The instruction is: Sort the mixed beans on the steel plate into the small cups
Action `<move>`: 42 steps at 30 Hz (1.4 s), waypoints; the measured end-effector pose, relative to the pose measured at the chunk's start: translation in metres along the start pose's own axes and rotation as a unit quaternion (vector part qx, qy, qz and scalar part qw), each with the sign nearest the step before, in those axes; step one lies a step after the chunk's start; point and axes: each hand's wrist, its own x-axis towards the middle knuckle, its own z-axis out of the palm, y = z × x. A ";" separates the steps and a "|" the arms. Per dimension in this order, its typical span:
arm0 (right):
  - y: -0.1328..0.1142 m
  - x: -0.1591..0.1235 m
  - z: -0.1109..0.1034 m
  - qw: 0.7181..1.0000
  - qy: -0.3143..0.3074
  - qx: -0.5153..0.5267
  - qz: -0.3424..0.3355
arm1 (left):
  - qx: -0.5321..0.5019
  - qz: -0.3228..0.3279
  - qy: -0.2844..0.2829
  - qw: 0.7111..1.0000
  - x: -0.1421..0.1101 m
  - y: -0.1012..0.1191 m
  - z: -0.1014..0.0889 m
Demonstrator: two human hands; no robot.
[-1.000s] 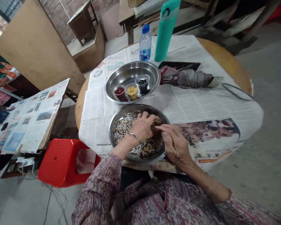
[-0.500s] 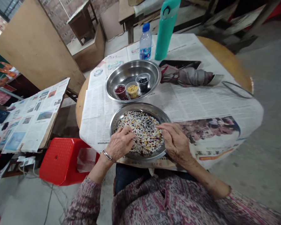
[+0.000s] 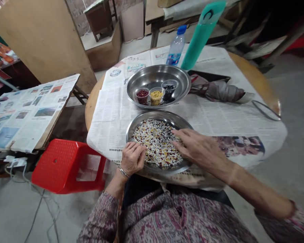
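Note:
A round steel plate [image 3: 131, 126] near the table's front edge holds mixed white grains [image 3: 162, 138] with red, yellow and black beans among them. My left hand [image 3: 133, 156], a bracelet at its wrist, has its fingers curled in over the plate's left side; whatever they pinch is hidden. Over the right part of the grains, my right hand [image 3: 196, 145] reaches with thumb and forefinger apart and nothing visible between them. Behind stands a larger steel basin [image 3: 147, 76] with three clear cups: red beans [image 3: 142, 96], yellow beans [image 3: 156, 97] and black beans [image 3: 170, 89].
Newspaper [image 3: 103, 125] covers the round table. A water bottle [image 3: 176, 47] and a teal flask [image 3: 202, 37] stand behind the basin. A folded umbrella [image 3: 220, 90] lies to the right, by a dark tray [image 3: 210, 76]. A red stool [image 3: 58, 165] is at lower left.
The view has shifted, so the table sits further right. My right hand has stretched its fingers and reaches flatter over the grains. My left hand's fingers have curled in more at the plate's left side.

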 end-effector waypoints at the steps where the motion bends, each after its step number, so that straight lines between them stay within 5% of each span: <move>1: 0.000 0.005 0.003 0.999 -0.039 -0.012 0.003 | 0.005 0.002 0.000 1.000 0.000 0.000 0.001; 7: -0.014 0.036 0.038 0.989 -0.131 0.064 0.024 | 0.019 0.006 0.001 1.000 -0.002 0.000 0.002; 13: -0.042 0.061 0.034 0.952 -0.190 0.229 0.072 | -0.016 -0.004 0.034 0.999 -0.004 -0.001 0.005; 17: -0.055 0.059 0.040 0.946 -0.161 0.276 -0.056 | -0.032 -0.023 0.091 0.995 -0.006 -0.001 0.008; 21: -0.054 0.065 0.056 0.949 -0.115 0.188 -0.224 | -0.032 -0.036 0.112 0.993 -0.006 -0.001 0.009; 27: -0.019 0.091 0.057 0.966 -0.097 0.092 -0.221 | -0.026 -0.043 0.083 0.995 -0.004 0.000 0.007; 34: 0.020 0.052 0.025 0.960 -0.181 0.156 -0.143 | -0.022 -0.048 0.065 0.997 -0.003 0.001 0.006; 42: -0.004 0.004 -0.009 0.926 -0.259 0.193 -0.196 | 0.047 -0.034 -0.004 0.998 -0.002 0.000 0.005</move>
